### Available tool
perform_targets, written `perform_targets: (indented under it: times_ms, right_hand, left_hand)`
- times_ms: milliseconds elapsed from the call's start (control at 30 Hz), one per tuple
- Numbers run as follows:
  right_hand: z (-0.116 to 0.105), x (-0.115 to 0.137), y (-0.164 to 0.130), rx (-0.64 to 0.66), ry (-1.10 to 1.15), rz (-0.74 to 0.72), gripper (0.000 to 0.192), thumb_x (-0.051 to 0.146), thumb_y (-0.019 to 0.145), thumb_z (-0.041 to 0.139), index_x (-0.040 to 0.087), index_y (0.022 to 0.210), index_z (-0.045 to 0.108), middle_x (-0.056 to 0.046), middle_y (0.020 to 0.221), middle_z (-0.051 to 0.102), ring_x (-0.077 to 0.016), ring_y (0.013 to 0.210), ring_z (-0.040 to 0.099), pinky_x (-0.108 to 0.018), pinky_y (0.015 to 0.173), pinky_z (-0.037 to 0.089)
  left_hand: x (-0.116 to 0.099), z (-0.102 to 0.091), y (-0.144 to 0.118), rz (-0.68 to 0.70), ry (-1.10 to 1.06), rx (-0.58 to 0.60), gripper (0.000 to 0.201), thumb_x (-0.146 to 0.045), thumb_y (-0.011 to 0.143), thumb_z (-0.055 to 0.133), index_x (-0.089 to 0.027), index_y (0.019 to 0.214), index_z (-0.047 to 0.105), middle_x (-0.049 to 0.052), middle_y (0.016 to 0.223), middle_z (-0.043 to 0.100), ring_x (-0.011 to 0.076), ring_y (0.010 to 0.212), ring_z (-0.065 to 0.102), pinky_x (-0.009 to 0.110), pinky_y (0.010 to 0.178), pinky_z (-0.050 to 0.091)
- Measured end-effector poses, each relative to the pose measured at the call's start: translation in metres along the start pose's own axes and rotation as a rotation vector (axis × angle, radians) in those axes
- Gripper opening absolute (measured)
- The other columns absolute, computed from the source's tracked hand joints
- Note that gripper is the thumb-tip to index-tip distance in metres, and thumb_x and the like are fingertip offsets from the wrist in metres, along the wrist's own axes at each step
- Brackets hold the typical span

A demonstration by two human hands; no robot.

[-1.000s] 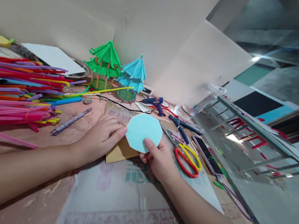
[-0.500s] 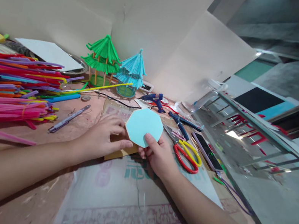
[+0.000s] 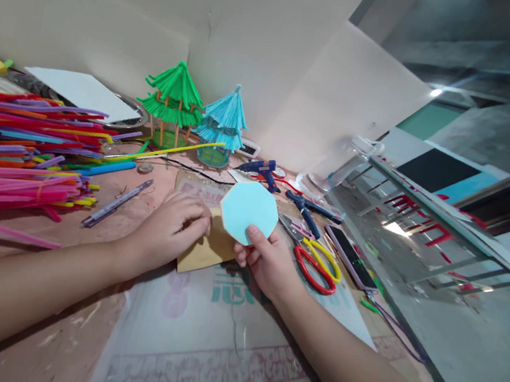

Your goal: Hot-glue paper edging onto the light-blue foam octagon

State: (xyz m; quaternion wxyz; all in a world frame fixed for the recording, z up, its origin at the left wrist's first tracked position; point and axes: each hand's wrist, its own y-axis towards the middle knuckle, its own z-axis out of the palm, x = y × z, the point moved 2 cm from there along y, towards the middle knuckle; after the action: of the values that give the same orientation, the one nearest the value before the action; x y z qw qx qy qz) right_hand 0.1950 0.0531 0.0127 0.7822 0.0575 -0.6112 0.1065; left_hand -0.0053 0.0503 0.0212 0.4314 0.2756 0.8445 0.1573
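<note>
My right hand [image 3: 266,264] pinches the lower edge of a light blue octagon of card [image 3: 249,211] and holds it tilted up above the table. My left hand [image 3: 167,231] rests with curled fingers on a brown cardboard piece [image 3: 205,249] that lies flat under the octagon, on a printed white sheet [image 3: 210,334]. The left fingertips sit just left of the octagon; whether they touch it I cannot tell.
A big pile of coloured straws [image 3: 15,149] fills the left. Green [image 3: 171,104] and blue [image 3: 221,126] straw pavilions stand at the back. Red-and-yellow scissors [image 3: 316,264], a phone [image 3: 348,250], a blue glue gun [image 3: 261,171], pliers [image 3: 313,209] and a pen [image 3: 117,201] lie around.
The left thumb has drawn back from the octagon's edge and the fingers have curled onto the brown cardboard. The right hand keeps the octagon, now slightly higher and more upright.
</note>
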Motion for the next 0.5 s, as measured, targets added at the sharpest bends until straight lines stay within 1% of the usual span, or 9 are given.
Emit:
perform_targets:
  times_ms: [67, 100, 167, 200, 233, 300, 367, 433, 500]
  right_hand:
    - [-0.0007, 0.0, 0.0007, -0.003, 0.001, -0.001, 0.037, 0.048, 0.071, 0.082, 0.016, 0.078, 0.064, -0.002, 0.057, 0.067, -0.0094, 0.045, 0.055, -0.019, 0.043, 0.043]
    - [-0.0009, -0.0005, 0.0008, -0.003, -0.001, -0.003, 0.037, 0.047, 0.072, 0.082, 0.016, 0.08, 0.064, -0.002, 0.057, 0.067, -0.0095, 0.045, 0.055, -0.019, 0.043, 0.043]
    - [-0.0006, -0.0016, 0.0003, 0.002, -0.02, -0.004, 0.037, 0.047, 0.073, 0.081, 0.016, 0.081, 0.064, -0.002, 0.058, 0.067, -0.0094, 0.045, 0.055, -0.02, 0.044, 0.043]
    - [-0.0001, -0.0019, -0.0003, 0.004, -0.041, -0.003, 0.037, 0.047, 0.073, 0.081, 0.016, 0.081, 0.064, -0.002, 0.058, 0.067, -0.0093, 0.046, 0.055, -0.02, 0.045, 0.043]
    - [0.0009, -0.0021, -0.0012, 0.005, -0.073, -0.005, 0.036, 0.047, 0.073, 0.081, 0.016, 0.081, 0.064, -0.002, 0.059, 0.068, -0.0092, 0.047, 0.055, -0.02, 0.047, 0.044]
    - [0.0033, -0.0015, -0.0037, 0.008, -0.162, -0.012, 0.036, 0.046, 0.072, 0.081, 0.016, 0.078, 0.064, -0.001, 0.06, 0.067, -0.0089, 0.048, 0.055, -0.021, 0.048, 0.044]
    - [0.0055, -0.0006, -0.0062, 0.014, -0.248, -0.012, 0.035, 0.045, 0.07, 0.082, 0.016, 0.077, 0.064, 0.0, 0.06, 0.067, -0.0087, 0.047, 0.053, -0.021, 0.048, 0.042]
    - [0.0052, -0.0001, -0.0077, 0.001, -0.27, -0.033, 0.036, 0.047, 0.071, 0.082, 0.017, 0.077, 0.063, 0.001, 0.061, 0.065, -0.0089, 0.047, 0.052, -0.021, 0.046, 0.041]
    - [0.0012, -0.0001, -0.0072, -0.048, -0.254, -0.097, 0.038, 0.054, 0.077, 0.075, 0.018, 0.074, 0.062, 0.001, 0.059, 0.063, -0.0101, 0.048, 0.052, -0.023, 0.048, 0.042]
  left_hand:
    - [0.0011, -0.0008, -0.0006, -0.03, 0.029, -0.016, 0.039, -0.033, 0.099, 0.036, -0.021, 0.068, 0.056, 0.003, 0.078, 0.064, 0.0227, 0.086, 0.06, 0.04, 0.083, 0.046]
    - [0.0016, -0.0008, -0.0011, -0.04, 0.028, -0.037, 0.035, -0.034, 0.099, 0.037, -0.021, 0.074, 0.058, 0.004, 0.083, 0.065, 0.0232, 0.089, 0.06, 0.04, 0.084, 0.046]
    - [0.0024, -0.0002, -0.002, -0.042, 0.0, -0.077, 0.022, -0.032, 0.097, 0.044, -0.02, 0.098, 0.061, 0.006, 0.103, 0.067, 0.0243, 0.102, 0.06, 0.04, 0.091, 0.046]
    - [0.0026, 0.0003, -0.0023, -0.033, -0.02, -0.087, 0.022, -0.031, 0.096, 0.046, -0.02, 0.109, 0.059, 0.007, 0.114, 0.065, 0.0245, 0.11, 0.058, 0.04, 0.095, 0.045]
    - [0.0027, 0.0009, -0.0024, -0.022, -0.034, -0.083, 0.024, -0.03, 0.096, 0.046, -0.02, 0.114, 0.058, 0.008, 0.12, 0.064, 0.0245, 0.115, 0.056, 0.04, 0.098, 0.044]
    - [0.0031, 0.0016, -0.0021, 0.0, -0.036, -0.059, 0.022, -0.034, 0.097, 0.046, -0.02, 0.104, 0.061, 0.008, 0.116, 0.064, 0.0248, 0.114, 0.056, 0.041, 0.1, 0.042]
    - [0.0039, 0.0014, -0.0013, 0.004, -0.03, -0.047, 0.026, -0.04, 0.098, 0.048, -0.02, 0.092, 0.063, 0.007, 0.107, 0.066, 0.0249, 0.109, 0.056, 0.041, 0.097, 0.043]
    - [0.0045, 0.0012, -0.0004, 0.001, -0.035, -0.034, 0.028, -0.042, 0.097, 0.049, -0.02, 0.09, 0.064, 0.007, 0.105, 0.066, 0.0247, 0.106, 0.057, 0.04, 0.095, 0.044]
    - [0.004, 0.0014, -0.0001, 0.011, -0.048, -0.016, 0.029, -0.041, 0.099, 0.047, -0.02, 0.09, 0.066, 0.007, 0.105, 0.067, 0.0241, 0.105, 0.057, 0.039, 0.095, 0.044]
